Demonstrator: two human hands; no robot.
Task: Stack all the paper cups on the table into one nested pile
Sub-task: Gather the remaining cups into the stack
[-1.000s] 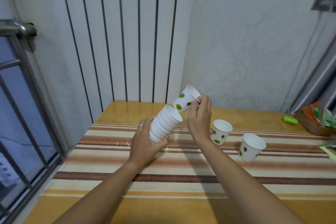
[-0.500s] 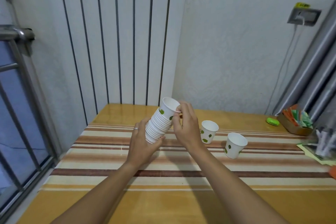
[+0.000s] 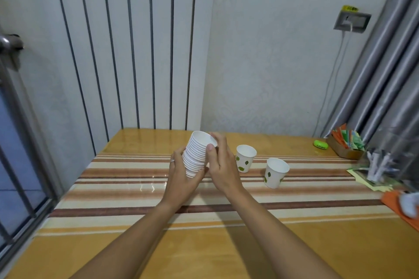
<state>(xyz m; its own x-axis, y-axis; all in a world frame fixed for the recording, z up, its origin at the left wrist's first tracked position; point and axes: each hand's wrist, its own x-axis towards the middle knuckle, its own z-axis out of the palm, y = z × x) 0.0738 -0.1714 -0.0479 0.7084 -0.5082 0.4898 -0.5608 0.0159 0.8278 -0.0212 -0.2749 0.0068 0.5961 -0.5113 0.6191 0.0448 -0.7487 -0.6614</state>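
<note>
Two hands meet over the middle of the tabletop (image 3: 118, 253). Left hand (image 3: 181, 176) is wrapped around the lower part of the stack (image 3: 196, 154), which leans right with its open mouth up. Right hand (image 3: 223, 165) presses against the stack's right side, thumb on the rims and fingers curled behind the top cup. Right of the hands, two loose cups (image 3: 245, 158) (image 3: 275, 172) stand upright on the striped cloth (image 3: 127, 179), apart from each other. Near the far right corner lie a green object (image 3: 320, 144) and a box (image 3: 344, 146)
</note>
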